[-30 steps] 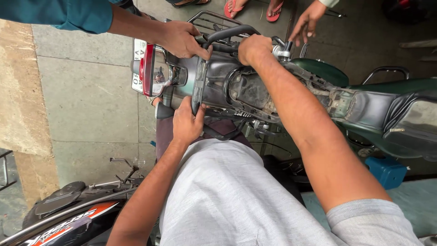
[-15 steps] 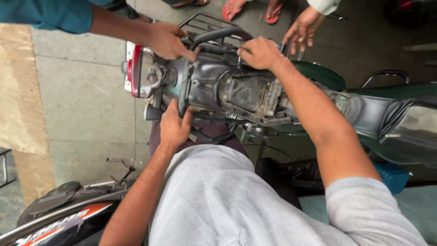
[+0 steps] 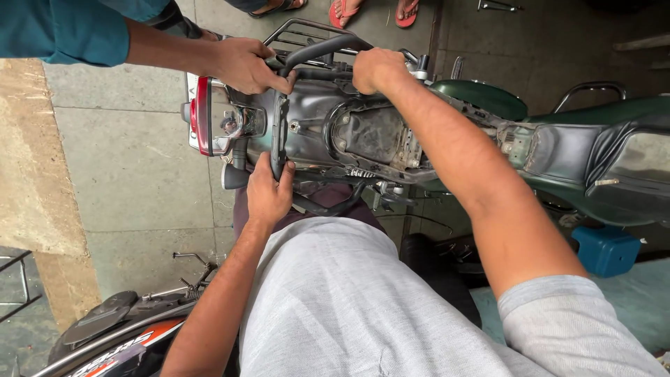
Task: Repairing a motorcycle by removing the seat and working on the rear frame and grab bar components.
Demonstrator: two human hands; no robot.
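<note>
The rear of a motorcycle (image 3: 349,136), seat removed, was seen from above, with the black grab rail (image 3: 317,52) curving round its tail end. The left hand (image 3: 269,192) was closed on the near side of the rail, just beside the red tail lamp (image 3: 206,115), while the right hand (image 3: 377,70) was closed on the far side of the same rail, the two hands being held well apart across the frame. A co-worker's hand (image 3: 244,64), reaching in from a teal sleeve (image 3: 63,31) at the upper left, was clamped on the rail's rear corner, between the lamp and the right hand. The dusty under-seat tray (image 3: 373,136) lay exposed between the two arms. A green fuel tank (image 3: 600,160) occupied the right edge, a blue box (image 3: 607,250) lay on the floor below it, and a second motorcycle (image 3: 112,335) stood at the lower left. Sandalled feet (image 3: 370,10) were visible beyond the far side.
</note>
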